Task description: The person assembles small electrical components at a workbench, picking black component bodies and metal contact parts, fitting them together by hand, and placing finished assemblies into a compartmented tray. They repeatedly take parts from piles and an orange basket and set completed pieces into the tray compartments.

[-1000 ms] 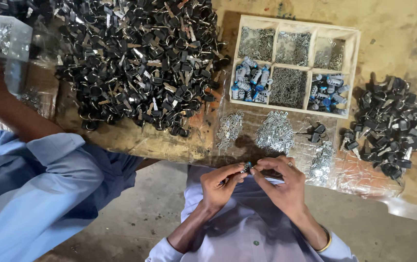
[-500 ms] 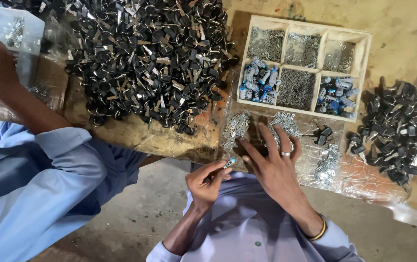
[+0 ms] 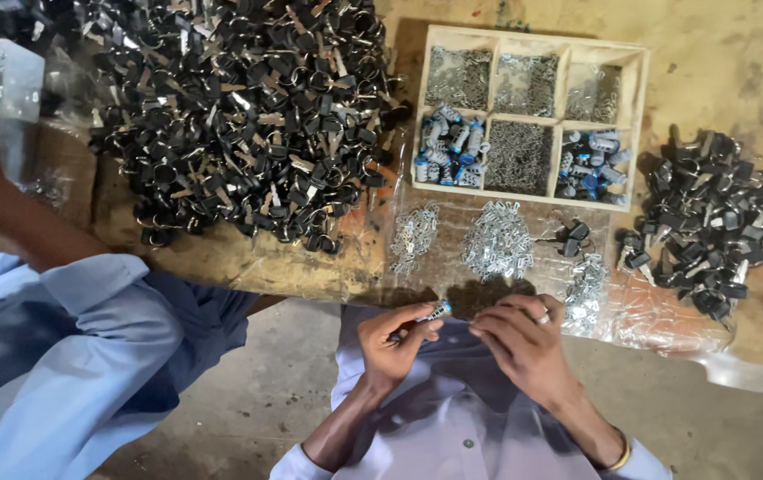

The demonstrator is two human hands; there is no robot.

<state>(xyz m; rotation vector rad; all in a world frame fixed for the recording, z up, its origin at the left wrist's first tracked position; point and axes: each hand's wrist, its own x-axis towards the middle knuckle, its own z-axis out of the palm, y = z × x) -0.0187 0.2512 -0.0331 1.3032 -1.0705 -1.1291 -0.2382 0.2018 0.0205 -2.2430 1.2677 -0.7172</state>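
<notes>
Pinching a small silver-and-blue cylinder (image 3: 433,312) just off the table edge (image 3: 310,271), left hand (image 3: 392,342) faces right hand (image 3: 516,342), fingers curled together, maybe on a tiny part, near the metal clip pile (image 3: 497,240) and wooden tray (image 3: 531,116).

Our left hand (image 3: 392,340) is raised near the table's front edge, thumb and forefinger pinched together, the other fingers curled under. Our right hand (image 3: 516,336) sits just beside it, palm down, fingers bent with the tips pointing toward the left hand. Both forearms angle in from below.
</notes>
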